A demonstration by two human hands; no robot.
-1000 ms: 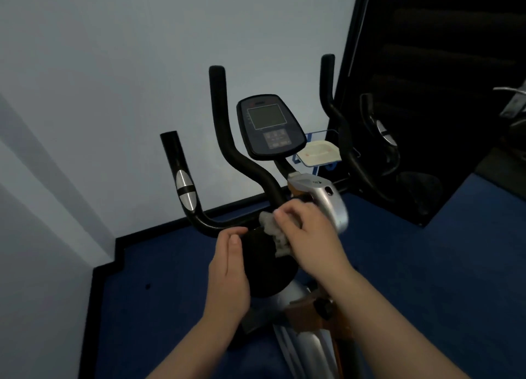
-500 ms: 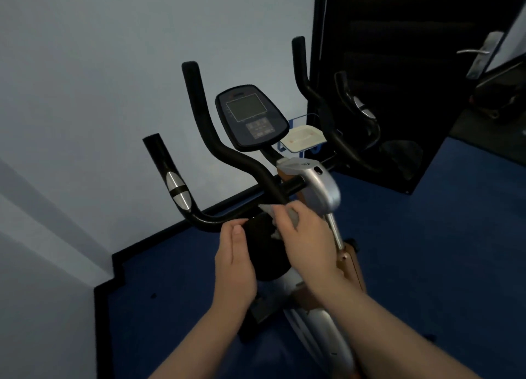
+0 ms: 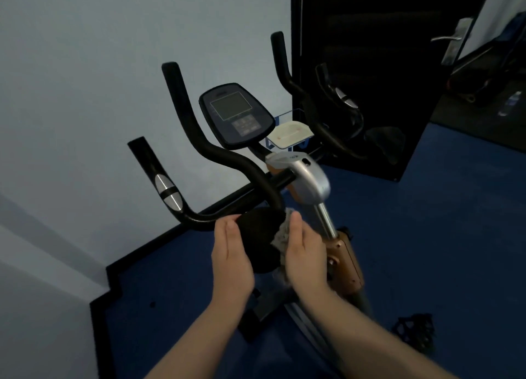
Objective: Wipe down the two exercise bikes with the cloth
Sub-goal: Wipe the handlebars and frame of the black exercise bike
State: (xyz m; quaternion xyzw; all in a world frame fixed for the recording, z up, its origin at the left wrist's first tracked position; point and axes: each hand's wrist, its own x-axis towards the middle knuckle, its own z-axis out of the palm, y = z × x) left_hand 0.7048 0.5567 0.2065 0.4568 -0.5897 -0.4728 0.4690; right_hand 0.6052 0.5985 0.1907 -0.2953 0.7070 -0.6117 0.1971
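Black saddle of the exercise bike held between two hands.

Left hand lies flat against the saddle's left side, fingers straight and together. Right hand presses a pale grey cloth against the saddle's right side; its fingers look straight and together, though the cloth hides the tips. Ahead rise the black handlebars and the console, above blue floor. A dark mirror panel stands behind.
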